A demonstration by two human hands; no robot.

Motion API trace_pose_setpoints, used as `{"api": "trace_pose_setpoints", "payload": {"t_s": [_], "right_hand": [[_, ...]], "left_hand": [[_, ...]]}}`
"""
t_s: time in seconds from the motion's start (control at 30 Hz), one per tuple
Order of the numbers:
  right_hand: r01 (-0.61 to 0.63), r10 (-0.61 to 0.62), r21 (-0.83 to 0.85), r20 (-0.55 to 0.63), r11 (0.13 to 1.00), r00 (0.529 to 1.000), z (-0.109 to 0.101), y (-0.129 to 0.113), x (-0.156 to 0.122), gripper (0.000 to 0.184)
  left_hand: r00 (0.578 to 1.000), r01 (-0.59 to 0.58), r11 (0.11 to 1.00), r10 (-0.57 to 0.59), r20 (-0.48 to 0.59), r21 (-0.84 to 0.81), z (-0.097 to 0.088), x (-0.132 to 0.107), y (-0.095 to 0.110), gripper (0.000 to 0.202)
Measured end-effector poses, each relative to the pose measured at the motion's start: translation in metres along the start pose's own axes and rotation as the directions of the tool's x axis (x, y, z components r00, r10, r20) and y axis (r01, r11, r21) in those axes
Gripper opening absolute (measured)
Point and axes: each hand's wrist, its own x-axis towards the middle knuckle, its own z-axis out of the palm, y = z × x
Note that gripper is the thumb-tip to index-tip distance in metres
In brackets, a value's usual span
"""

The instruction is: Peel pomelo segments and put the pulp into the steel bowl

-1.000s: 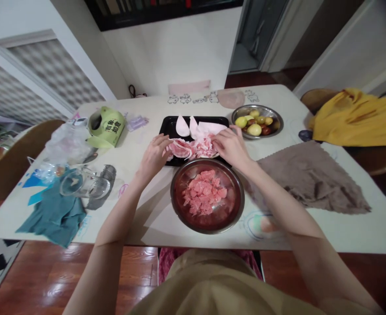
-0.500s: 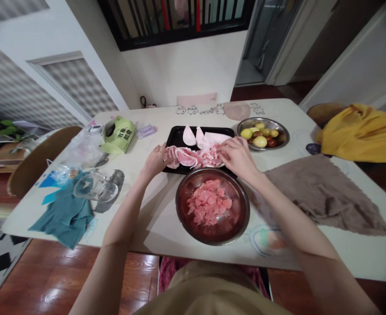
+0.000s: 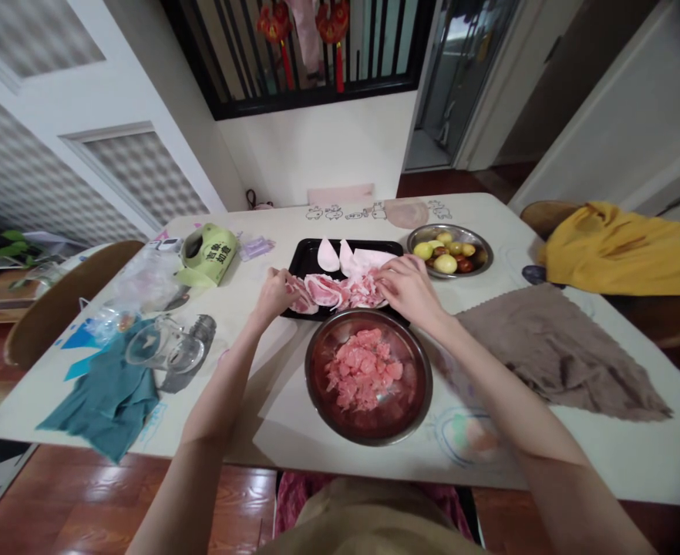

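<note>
A black tray [image 3: 304, 257] holds a row of thin, fat-edged raw meat slices [image 3: 324, 290], with pale wedge-shaped pieces [image 3: 328, 255] behind them. At the tray's left end, my left hand [image 3: 274, 295] has its fingers bent and closed on the edge of a meat slice. My right hand [image 3: 410, 290] reaches over the right end, its fingertips pinched together at the crumpled meat slices there; the fingers partly hide what they grip. Just in front of the tray stands a steel bowl [image 3: 368, 439] with chunks of raw meat [image 3: 364, 370] in it.
Behind my right hand is a steel bowl of small fruits [image 3: 446, 264]. A brown cloth [image 3: 565, 351] lies to the right. On the left are a glass jug [image 3: 163, 344], a teal cloth [image 3: 106, 401], a green paper container [image 3: 208, 254] and clear plastic bags [image 3: 143, 277].
The view has tilted up slightly, so the table sits lower. My left hand's fingers have curled in at the meat slice's edge. My right hand stays at the crumpled slices.
</note>
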Motion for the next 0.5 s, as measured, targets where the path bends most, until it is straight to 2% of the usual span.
{"api": "trace_pose_setpoints", "payload": {"t_s": [0.07, 0.2, 0.27, 0.4, 0.5], "right_hand": [[0.007, -0.007, 0.005, 0.006, 1.000, 1.000, 0.0006, -0.0014, -0.0007, 0.020], [0.017, -0.017, 0.025, 0.014, 1.000, 1.000, 0.0023, -0.0034, -0.0018, 0.019], [0.017, -0.018, 0.038, 0.015, 0.999, 1.000, 0.0028, -0.0043, -0.0019, 0.019], [0.015, -0.016, 0.056, 0.023, 0.998, 1.000, 0.0026, -0.0063, -0.0020, 0.020], [0.015, -0.016, 0.059, 0.022, 0.998, 1.000, 0.0018, -0.0085, -0.0023, 0.020]], "left_hand": [[0.999, 0.011, 1.000, -0.010, 0.037, -0.026, 0.0001, -0.0013, 0.0007, 0.039], [0.993, 0.020, 0.997, -0.012, 0.117, -0.071, 0.0001, 0.0010, 0.0009, 0.073], [0.987, 0.033, 0.996, -0.020, 0.162, -0.081, -0.0004, 0.0036, 0.0010, 0.079], [0.978, 0.050, 0.995, -0.030, 0.208, -0.090, -0.0027, 0.0065, 0.0048, 0.072], [0.975, 0.029, 0.995, -0.006, 0.224, -0.098, -0.0082, 0.0035, 0.0103, 0.044]]}}
